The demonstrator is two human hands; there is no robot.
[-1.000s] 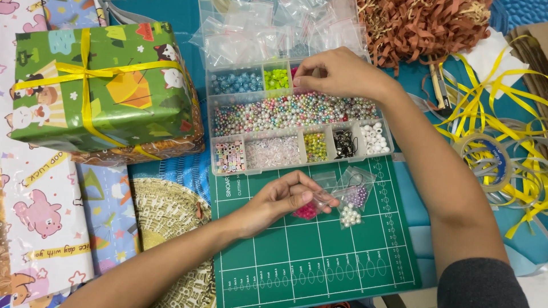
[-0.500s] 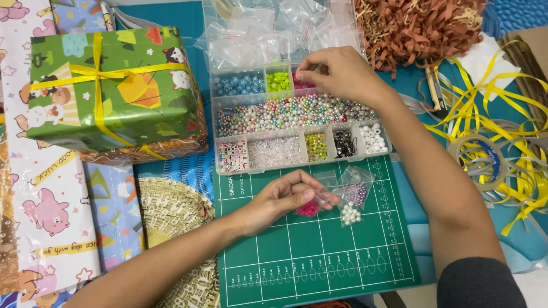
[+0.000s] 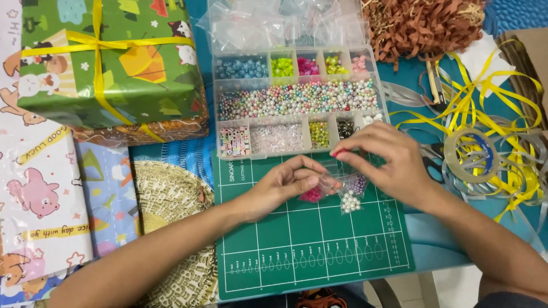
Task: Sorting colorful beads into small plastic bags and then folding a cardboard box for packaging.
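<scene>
i looked down at a dark green gridded cutting mat [image 3: 319, 251] lying on the blue worktop [image 3: 425, 245]. my left hand [image 3: 285, 185] rested on the mat with its grip pinched shut on a small clear plastic bag of pink beads [image 3: 317, 191].

a second before, my right hand [image 3: 382, 162] had been up over the top row of the bead box; now it had come down to the mat's upper edge, fingertips curled just above the little bags. whether that grip held a bead, i could not tell. to me that suggested a bead was being carried from the box to the bag.

just beside the pink bag lay a small clear bag of white pearl beads [image 3: 350, 202] and another of purple beads [image 3: 358, 183].

the clear plastic compartment box [image 3: 297, 102] sat touching the mat's far edge. its top row held blue, lime green, magenta, yellow-green and pale pink beads; the long middle tray was full of mixed pastel pearl beads; the bottom row held letter cubes, clear beads, green beads, dark beads and white ones.

to the left stood a green wrapped gift box tied with yellow ribbon [image 3: 108, 63]; to the right lay loose yellow ribbon [image 3: 485, 108] and a roll of clear tape [image 3: 469, 154].
</scene>
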